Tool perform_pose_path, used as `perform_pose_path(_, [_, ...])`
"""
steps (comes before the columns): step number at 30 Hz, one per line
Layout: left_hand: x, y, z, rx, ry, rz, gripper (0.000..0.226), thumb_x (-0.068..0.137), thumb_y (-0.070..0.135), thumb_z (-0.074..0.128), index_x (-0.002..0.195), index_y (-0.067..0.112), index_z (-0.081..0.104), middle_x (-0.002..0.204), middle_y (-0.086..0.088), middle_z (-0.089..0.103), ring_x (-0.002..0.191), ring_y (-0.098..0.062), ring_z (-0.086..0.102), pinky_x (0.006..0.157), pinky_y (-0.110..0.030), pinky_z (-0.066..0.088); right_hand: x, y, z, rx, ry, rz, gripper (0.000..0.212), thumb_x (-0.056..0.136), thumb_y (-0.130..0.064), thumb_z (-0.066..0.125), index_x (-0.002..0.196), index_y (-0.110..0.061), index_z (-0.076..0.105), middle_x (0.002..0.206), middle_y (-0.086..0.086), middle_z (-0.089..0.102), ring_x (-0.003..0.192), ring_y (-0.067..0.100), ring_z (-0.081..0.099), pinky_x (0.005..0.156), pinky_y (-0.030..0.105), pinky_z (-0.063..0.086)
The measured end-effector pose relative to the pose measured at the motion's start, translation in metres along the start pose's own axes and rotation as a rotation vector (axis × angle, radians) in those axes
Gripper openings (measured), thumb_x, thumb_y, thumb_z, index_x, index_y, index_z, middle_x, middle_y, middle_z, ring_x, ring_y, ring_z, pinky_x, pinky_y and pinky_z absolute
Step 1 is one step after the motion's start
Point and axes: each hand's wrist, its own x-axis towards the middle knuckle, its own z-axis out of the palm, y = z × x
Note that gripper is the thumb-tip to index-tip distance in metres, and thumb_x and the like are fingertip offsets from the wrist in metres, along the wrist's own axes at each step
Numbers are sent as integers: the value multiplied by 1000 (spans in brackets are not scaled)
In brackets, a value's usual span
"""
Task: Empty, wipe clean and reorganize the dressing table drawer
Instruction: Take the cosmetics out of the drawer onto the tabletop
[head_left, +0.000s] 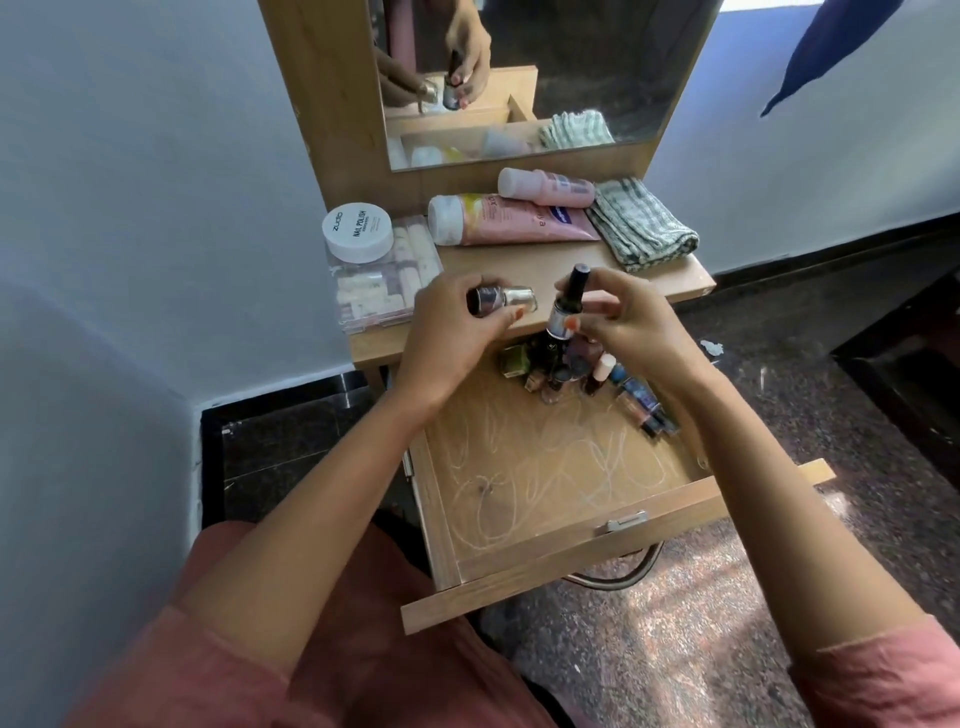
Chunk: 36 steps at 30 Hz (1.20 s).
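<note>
The wooden drawer (550, 556) stands pulled out below the dressing table top (530, 265). White scribble marks cover its floor. Several nail polish bottles (566, 371) cluster at its back, more along its right side. My left hand (447, 327) grips a dark polish bottle with a silver cap (501, 299), lying sideways above the table's front edge. My right hand (628, 312) pinches an upright dark bottle with a black cap (566, 306) over the drawer's back.
On the table top lie a clear box (374, 280) with a white nail polish remover jar (357, 229) on it, two pink tubes (509, 221), and a folded checked cloth (641, 223). A mirror (530, 73) rises behind. Walls stand left and right; dark stone floor lies around.
</note>
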Motion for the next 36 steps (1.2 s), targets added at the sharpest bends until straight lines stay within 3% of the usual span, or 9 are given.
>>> perform_pose_path(3, [15,1,-9,56,46,-13,32,78,16,69,109,12,64,107,3,61,87,1,49,65,8,35,19,-7,8,-48,69,-51,36,80,-3,65,115,-7,58,107,0,61,99,13,60,85,20,50])
perform_pose_path(7, [38,-3,-18,134,73,-63,28,73,18,75,97,8,65,92,1,61,82,-6,52,61,-3,39,45,-15,23,-102,147,-97,37,78,-5,68,114,-5,60,103,-2,61,93,8,58,75,4,44])
perform_pose_path(11, [55,-10,-22,206,55,-99,28,73,14,75,97,3,66,98,-12,67,92,-21,61,76,-29,45,66,-14,36,-139,184,-121,34,76,-1,68,109,-3,61,105,9,67,96,14,60,77,8,43])
perform_pose_path(16, [66,-20,-22,267,55,-74,29,73,11,72,99,-1,67,100,-18,67,95,-28,61,76,-32,44,82,-7,49,-150,178,-93,38,77,5,62,114,-2,59,115,10,64,108,21,59,96,29,46])
perform_pose_path(20, [71,-22,-23,287,42,-64,30,75,10,69,103,0,67,101,-19,68,96,-28,62,82,-36,46,85,-5,58,-162,176,-115,41,75,5,61,116,-3,61,115,10,66,108,20,59,99,34,46])
perform_pose_path(23, [73,-24,-20,256,37,-73,30,76,5,67,106,1,67,102,-17,69,95,-26,63,81,-31,47,87,-7,63,-167,188,-113,40,75,3,62,115,-2,61,114,11,66,107,20,60,99,31,45])
perform_pose_path(27, [73,-26,-17,215,41,-77,34,75,0,66,109,2,64,101,-16,69,90,-22,64,68,-15,40,85,-8,66,-218,246,-139,38,79,1,62,117,-1,58,117,14,62,110,22,57,93,20,39])
perform_pose_path(32, [74,-31,-14,166,70,-93,31,74,-3,66,105,0,63,96,-16,68,73,-9,55,54,-6,40,85,-6,69,-248,274,-161,40,79,-1,63,118,1,56,117,16,61,109,25,56,94,26,42])
perform_pose_path(36, [72,-30,-11,159,93,-75,27,76,-6,64,102,-3,62,96,-18,67,73,-9,54,55,-1,39,84,-5,71,-232,301,-165,40,78,0,65,117,2,56,114,17,61,106,24,57,82,8,35])
